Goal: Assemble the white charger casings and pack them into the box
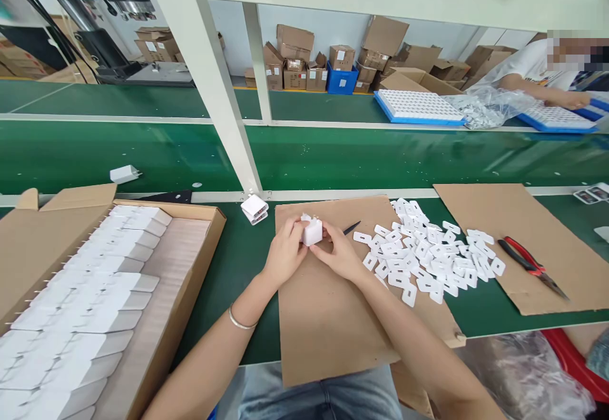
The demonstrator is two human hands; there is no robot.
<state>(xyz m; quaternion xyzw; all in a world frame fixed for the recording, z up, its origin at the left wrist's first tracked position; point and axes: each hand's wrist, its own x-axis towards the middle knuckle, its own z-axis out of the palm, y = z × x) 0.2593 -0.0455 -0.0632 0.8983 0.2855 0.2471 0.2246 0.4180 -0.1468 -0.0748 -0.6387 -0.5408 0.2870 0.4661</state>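
Observation:
Above the cardboard sheet (pixel 328 325), a white charger plug body (pixel 313 233) is held between my two hands. My left hand (pixel 286 245) is closed on its left side, with thumb and fingers around it. On the other side, the fingertips of my right hand (pixel 343 252) pinch it. A dark thin pen-like tool (pixel 352 227) lies just beyond my right hand. To the right spreads a heap of small white plates with slots (pixel 423 252). Two white charger pieces (pixel 254 209) rest stacked beyond my left hand.
An open carton (pixel 200 268) at left holds rows of white chargers (pixel 95 306). Red-black pliers (pixel 530 261) lie on another cardboard sheet (pixel 480 210). A single charger (pixel 124 174) sits on the green belt (pixel 333 153). A metal post (pixel 223 84) rises ahead. Another person (pixel 533 71) works beside blue trays (pixel 421 108).

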